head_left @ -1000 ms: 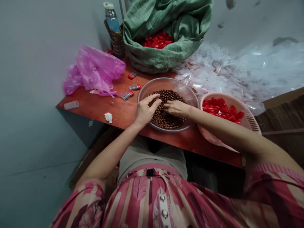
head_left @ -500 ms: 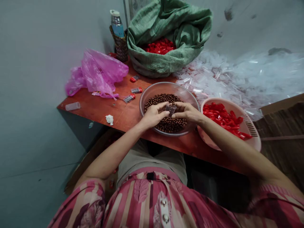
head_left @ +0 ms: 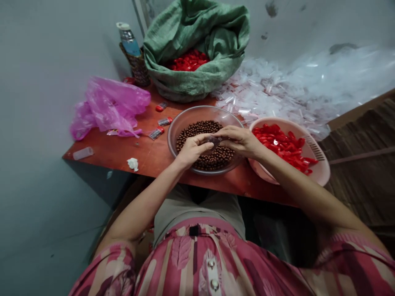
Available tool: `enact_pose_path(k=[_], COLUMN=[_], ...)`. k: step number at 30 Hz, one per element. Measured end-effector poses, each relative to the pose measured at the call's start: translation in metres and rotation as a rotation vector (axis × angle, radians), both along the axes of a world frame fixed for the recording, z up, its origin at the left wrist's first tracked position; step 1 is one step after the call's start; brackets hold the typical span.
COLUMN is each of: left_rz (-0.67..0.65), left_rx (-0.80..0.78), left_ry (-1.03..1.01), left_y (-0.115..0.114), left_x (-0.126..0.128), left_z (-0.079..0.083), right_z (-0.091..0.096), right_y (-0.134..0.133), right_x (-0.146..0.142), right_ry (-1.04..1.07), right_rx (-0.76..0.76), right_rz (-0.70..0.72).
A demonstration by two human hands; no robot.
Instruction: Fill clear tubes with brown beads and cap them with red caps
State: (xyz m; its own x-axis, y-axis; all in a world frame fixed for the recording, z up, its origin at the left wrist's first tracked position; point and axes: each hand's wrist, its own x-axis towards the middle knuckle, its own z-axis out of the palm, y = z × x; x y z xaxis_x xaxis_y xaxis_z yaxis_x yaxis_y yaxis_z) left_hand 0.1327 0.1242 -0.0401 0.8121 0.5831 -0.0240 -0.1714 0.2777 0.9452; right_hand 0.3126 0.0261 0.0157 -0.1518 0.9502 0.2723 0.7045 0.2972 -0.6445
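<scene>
Over a grey see-through bowl (head_left: 171, 142) of brown beads (head_left: 202, 129), my two hands meet at a small clear plastic tube (head_left: 214, 142) with dark contents. My left hand (head_left: 195, 149) pinches the tube between thumb and fingers. My right hand (head_left: 239, 139) has its fingers closed round the tube's right end and covers part of it. Fingers hide most of the tube, so its contents cannot be made out clearly. Just right of the bowl, a pink plastic basket (head_left: 322, 174) holds red plastic caps (head_left: 279, 144).
Several filled tubes with red caps (head_left: 156, 132) lie left of the bowl. A green sack (head_left: 191, 84) of red pieces stands behind, beside a heap of clear tubes (head_left: 277, 92). Farther left are a pink plastic bag (head_left: 114, 102), a flask (head_left: 129, 41), an uncapped tube (head_left: 83, 153) and crumpled white paper (head_left: 133, 164).
The camera view has shifted, so the table things appear further left. My right fingers have come over the tube and now hide more of it; the tube appears more tilted.
</scene>
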Motion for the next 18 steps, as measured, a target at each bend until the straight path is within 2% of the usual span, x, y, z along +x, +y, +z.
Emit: enact_pose_path(k=[3,6,8,10,12,14,16,18], left_rz=[-0.020,-0.028,-0.064,-0.116,-0.146,-0.121,-0.068,-0.025], left_rx=[0.082,0.322,0.475,0.555,0.568,0.533,0.425,0.246], left_ry=[0.048,0.129,0.172,0.203,0.229,0.252,0.255,0.228], left_y=[-0.002,-0.003,-0.003,-0.004,-0.005,-0.005,-0.005,-0.003], left_x=[-0.001,-0.006,-0.008,-0.009,-0.009,-0.008,-0.007,-0.007], left_z=[0.002,0.003,0.003,0.004,0.005,0.006,0.006,0.005], right_z=[-0.007,-0.011,-0.009,-0.006,-0.006,-0.007,-0.009,-0.010], right_y=[-0.005,-0.012,-0.018,-0.025,-0.031,-0.036,-0.042,-0.048], right_x=[0.000,-0.001,-0.002,-0.004,-0.008,-0.008,-0.001,0.018], right_ry=[0.008,-0.025,-0.110,-0.211,-0.238,-0.165,-0.066,-0.039], right_rx=[0.057,0.062,-0.015,-0.125,-0.192,-0.186,-0.141,-0.098], right_rz=[-0.010,-0.001,0.037,0.053,0.028,-0.033,-0.128,-0.282])
